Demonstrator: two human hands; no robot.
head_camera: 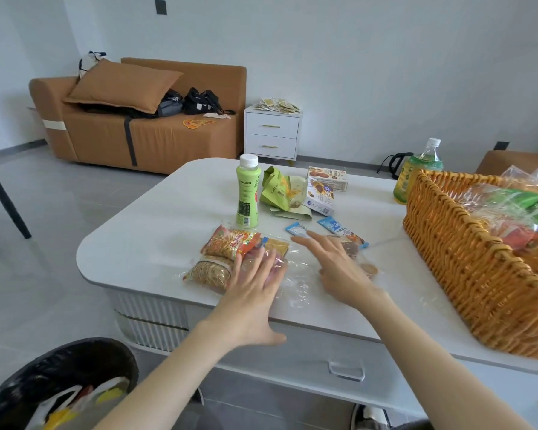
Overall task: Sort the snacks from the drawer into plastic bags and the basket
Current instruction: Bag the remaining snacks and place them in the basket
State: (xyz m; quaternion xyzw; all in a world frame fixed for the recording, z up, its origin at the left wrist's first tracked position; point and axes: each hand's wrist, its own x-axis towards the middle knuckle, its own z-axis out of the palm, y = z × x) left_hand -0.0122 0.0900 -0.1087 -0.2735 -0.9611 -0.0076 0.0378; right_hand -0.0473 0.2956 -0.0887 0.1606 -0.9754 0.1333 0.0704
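Observation:
A clear plastic bag [224, 256] filled with orange and brown snack packs lies near the front edge of the white table [156, 218]. My left hand [252, 293] lies flat on the bag's right end with fingers straight. My right hand [336, 268] hovers open over a second clear bag [364, 262] holding round biscuits. Two blue snack bars [333, 226] lie just beyond my right fingers. A wicker basket [466, 259] at the right holds several bagged snacks. The drawer front [345, 367] under the table is closed.
A green drink bottle [247, 193] stands behind the filled bag. Green packets [277, 190] and small snack boxes [323, 187] sit mid-table. A green tea bottle [416, 172] stands behind the basket. A black bin [59, 383] is at the lower left; a sofa and a nightstand stand beyond.

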